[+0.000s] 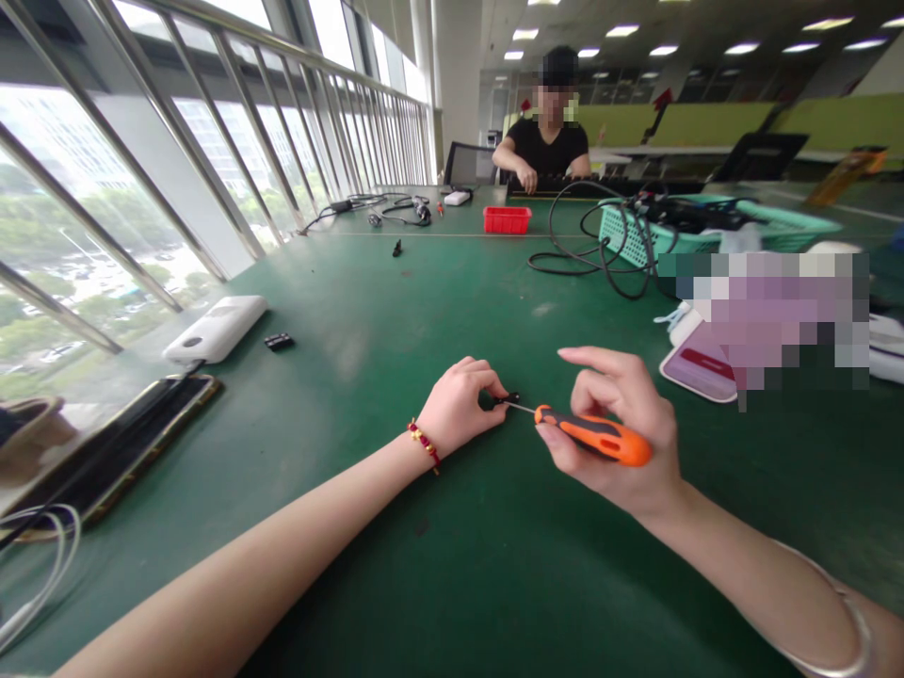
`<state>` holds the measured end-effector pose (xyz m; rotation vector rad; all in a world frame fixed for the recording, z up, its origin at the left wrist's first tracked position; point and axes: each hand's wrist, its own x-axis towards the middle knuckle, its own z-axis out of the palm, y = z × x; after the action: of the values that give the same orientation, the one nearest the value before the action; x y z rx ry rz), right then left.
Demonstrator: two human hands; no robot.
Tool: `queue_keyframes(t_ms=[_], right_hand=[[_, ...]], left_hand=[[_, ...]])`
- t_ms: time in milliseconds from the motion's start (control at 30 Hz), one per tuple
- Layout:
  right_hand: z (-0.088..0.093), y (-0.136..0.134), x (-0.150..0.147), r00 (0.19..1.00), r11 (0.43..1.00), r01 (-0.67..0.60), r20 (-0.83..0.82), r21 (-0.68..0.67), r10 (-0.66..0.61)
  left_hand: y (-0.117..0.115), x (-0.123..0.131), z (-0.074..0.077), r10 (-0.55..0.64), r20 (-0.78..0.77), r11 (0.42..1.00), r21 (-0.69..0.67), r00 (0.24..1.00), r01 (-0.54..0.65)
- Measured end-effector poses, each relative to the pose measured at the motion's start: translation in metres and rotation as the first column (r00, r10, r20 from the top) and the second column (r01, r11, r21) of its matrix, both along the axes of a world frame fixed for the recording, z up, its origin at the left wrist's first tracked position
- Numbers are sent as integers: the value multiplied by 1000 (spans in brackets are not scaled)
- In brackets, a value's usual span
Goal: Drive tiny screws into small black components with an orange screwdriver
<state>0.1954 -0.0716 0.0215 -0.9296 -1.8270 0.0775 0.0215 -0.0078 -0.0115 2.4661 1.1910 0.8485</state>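
Evidently, left hand [460, 403] pinches a black piece [514, 397], right hand [639, 407] a bulbous orange screwdriver [600, 438].

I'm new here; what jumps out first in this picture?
Probably the orange screwdriver in the right hand, pointing at a small black piece pinched in the left hand. Farther back on the green table, a red box stands out, with a mint basket to its right.

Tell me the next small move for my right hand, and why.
I'd probably turn the orange screwdriver gently: your right hand grips it, and its tip seems to reach the small black part your left hand pinches.
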Motion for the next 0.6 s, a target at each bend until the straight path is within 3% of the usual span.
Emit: queue_keyframes(t_ms=[133, 433, 600], right_hand=[[3, -3, 0, 997, 1000, 7, 76, -3, -7], [-2, 4, -1, 994, 992, -59, -81, 113, 68], [2, -2, 2, 996, 997, -34, 87, 76, 28]], left_hand=[[0, 1, 1, 2, 9, 1000, -6, 1000, -2], [0, 0, 0, 6, 0, 1000, -4, 1000, -6], [0, 1, 0, 2, 12, 1000, -5, 1000, -2]])
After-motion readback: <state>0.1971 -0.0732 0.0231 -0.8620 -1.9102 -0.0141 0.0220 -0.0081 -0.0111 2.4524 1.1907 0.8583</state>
